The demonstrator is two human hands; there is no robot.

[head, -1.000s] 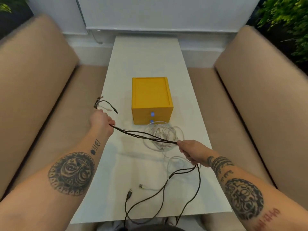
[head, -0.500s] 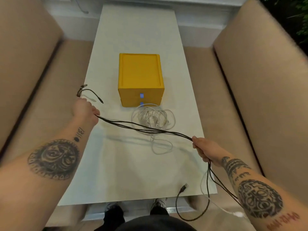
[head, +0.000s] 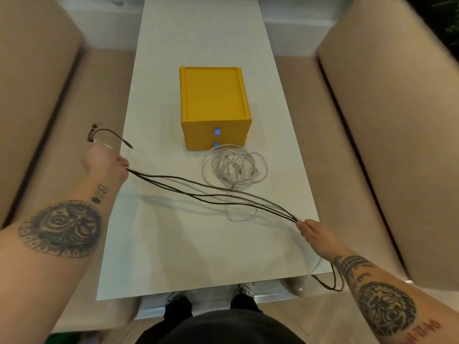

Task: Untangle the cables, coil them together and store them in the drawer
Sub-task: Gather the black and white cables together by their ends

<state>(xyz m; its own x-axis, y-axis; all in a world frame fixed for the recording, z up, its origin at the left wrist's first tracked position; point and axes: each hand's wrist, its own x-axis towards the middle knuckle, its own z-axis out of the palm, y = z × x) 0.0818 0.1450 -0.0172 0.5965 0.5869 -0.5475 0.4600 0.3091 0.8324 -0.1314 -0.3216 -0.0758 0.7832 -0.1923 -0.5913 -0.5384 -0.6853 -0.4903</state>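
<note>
Head view: black cables (head: 211, 194) are held stretched above the tabletop (head: 198, 256), gripped by left hand (head: 104, 162) and pinched by right hand (head: 315, 234); slack hanging off the near right edge could be snagged, or the white tangle (head: 234, 167) dragged.

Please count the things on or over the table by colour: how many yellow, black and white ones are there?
Yellow: 1 drawer box
Black: 1 cable bundle, held between left hand and right hand; strands too blurred to count
White: 1 cable heap
Total: 3
</note>
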